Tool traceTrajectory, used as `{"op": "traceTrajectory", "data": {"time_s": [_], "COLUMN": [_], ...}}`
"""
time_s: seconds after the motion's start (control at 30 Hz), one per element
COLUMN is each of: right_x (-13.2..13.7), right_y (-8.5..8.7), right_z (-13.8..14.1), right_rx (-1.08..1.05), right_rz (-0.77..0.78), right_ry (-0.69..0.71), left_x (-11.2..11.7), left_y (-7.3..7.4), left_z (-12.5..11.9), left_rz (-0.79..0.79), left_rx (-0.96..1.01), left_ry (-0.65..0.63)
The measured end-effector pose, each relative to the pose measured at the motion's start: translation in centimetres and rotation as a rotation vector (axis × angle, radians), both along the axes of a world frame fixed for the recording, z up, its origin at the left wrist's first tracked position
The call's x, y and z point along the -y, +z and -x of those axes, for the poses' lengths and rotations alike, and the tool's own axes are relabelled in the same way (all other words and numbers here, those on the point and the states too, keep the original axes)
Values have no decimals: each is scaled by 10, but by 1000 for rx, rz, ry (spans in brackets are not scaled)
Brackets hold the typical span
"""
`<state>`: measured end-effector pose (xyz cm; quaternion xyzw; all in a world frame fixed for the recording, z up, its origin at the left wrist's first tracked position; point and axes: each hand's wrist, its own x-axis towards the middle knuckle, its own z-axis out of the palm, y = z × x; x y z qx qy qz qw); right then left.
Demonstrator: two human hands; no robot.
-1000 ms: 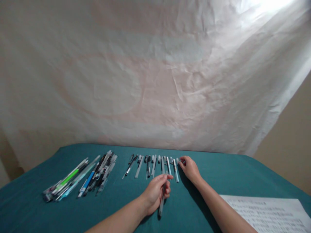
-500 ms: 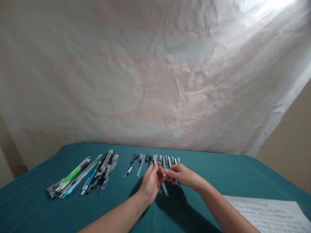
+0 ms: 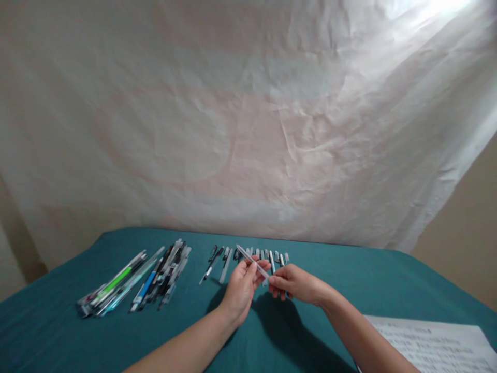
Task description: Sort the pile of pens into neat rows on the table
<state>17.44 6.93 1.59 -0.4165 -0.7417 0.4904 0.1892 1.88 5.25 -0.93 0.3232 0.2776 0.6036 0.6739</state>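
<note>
A clear, slim pen slants between my hands above the table. My left hand pinches it near the middle with thumb and fingers. At its lower right end, the fingertips of my right hand are closed on the same pen. Behind my hands, several pens and pen caps lie in a row, partly hidden by my fingers. To the left of that row lie a clear pen and a dark-and-clear pen.
Dark and clear pens lie in a pile at the left. Beside it is another bundle with a green pen. A printed sheet of paper lies at the right front on the green cloth. A pale sheet hangs behind.
The pen has turned, its far end swinging up and left and its near end now in my right fingers. My right hand has moved slightly right and down.
</note>
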Motion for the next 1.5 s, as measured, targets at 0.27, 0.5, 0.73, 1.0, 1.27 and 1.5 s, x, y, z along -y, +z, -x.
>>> {"op": "traceTrajectory", "data": {"time_s": [0.27, 0.5, 0.73, 1.0, 1.27, 1.5], "right_x": [-3, -2, -3, -4, -3, -2], "right_y": [6, 10, 8, 10, 10, 11], "right_z": [-4, -4, -6, -7, -9, -11], "right_rx": [12, 122, -26, -43, -28, -16], "right_rz": [-154, -313, -115, -154, -119, -11], "right_ry": [-26, -168, -39, -111, -46, -51], "left_x": [-1, 1, -1, 0, 1, 0], "left_y": [-3, 2, -1, 2, -2, -2], "left_z": [1, -1, 0, -1, 0, 0], "left_rz": [35, 49, 29, 53, 28, 17], "left_rx": [30, -16, -3, 19, 11, 5], "left_ry": [30, 75, 87, 82, 56, 36]}}
